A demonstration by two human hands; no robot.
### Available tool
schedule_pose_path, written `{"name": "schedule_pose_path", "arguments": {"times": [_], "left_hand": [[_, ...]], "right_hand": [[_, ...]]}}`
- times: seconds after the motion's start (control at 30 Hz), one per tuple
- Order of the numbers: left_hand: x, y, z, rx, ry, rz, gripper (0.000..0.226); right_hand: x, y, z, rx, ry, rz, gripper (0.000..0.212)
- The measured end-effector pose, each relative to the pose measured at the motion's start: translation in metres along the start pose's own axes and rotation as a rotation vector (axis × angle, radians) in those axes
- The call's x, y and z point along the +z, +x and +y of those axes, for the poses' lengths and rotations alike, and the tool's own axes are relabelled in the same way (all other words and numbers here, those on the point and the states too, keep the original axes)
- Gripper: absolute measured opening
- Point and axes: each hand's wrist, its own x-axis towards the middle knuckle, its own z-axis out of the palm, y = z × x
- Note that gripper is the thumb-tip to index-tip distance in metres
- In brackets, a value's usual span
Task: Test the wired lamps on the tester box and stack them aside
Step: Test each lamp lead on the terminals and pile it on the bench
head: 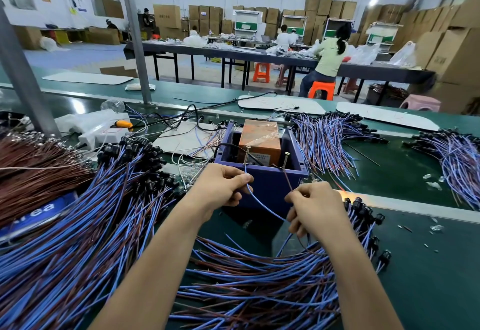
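Note:
The tester box (270,184) is a dark blue open crate in the middle of the green bench, with an orange block (259,137) inside and two screw-like contacts on its near rim. My left hand (223,187) pinches a blue wire (259,203) whose end reaches the left contact (246,157). My right hand (315,207) pinches a brown wire (288,181) leading up to the right contact (285,159). Both wires run down to my right hand; the lamp at their far end is hidden.
Large heaps of blue-and-brown wired lamps lie at left (91,226), below my arms (259,277), behind the box (332,137) and far right (454,158). A brown wire bundle (33,171) lies far left. Other people work at tables behind.

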Motion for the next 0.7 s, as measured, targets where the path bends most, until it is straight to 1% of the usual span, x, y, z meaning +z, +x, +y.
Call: {"name": "schedule_pose_path", "arguments": {"times": [0.27,0.37,0.43,0.5,0.53,0.57,0.6,0.63,0.67,0.7], "left_hand": [[0.0,0.0,0.0,0.006,0.038,0.019,0.015],[-0.002,0.0,0.0,0.018,0.04,-0.017,0.015],[-0.007,-0.001,0.003,0.029,0.033,-0.081,0.016],[-0.016,-0.001,0.007,0.03,0.055,-0.129,0.02],[-0.023,-0.001,0.007,0.026,0.084,-0.114,0.026],[-0.031,0.0,0.007,0.026,0.134,-0.058,0.032],[-0.04,0.002,0.005,0.033,0.238,0.042,0.038],[-0.05,0.005,0.001,0.051,0.407,0.157,0.04],[-0.059,0.008,-0.003,0.052,0.605,0.242,0.04],[-0.066,0.011,-0.009,0.02,0.782,0.269,0.038]], "right_hand": [[0.002,0.003,0.003,-0.003,0.023,0.013,0.024],[0.002,0.003,0.003,-0.031,0.027,-0.012,0.023],[0.001,0.001,0.001,-0.063,0.03,-0.083,0.023],[-0.001,-0.003,-0.001,-0.088,0.018,-0.237,0.022],[-0.002,-0.005,-0.002,-0.094,-0.001,-0.337,0.022],[-0.003,-0.008,-0.003,-0.097,-0.031,-0.439,0.021],[-0.003,-0.01,-0.003,-0.099,-0.071,-0.528,0.022],[-0.002,-0.011,-0.003,-0.106,-0.112,-0.585,0.024],[-0.001,-0.012,-0.004,-0.115,-0.145,-0.604,0.028],[0.001,-0.012,-0.004,-0.121,-0.163,-0.597,0.03]]}}
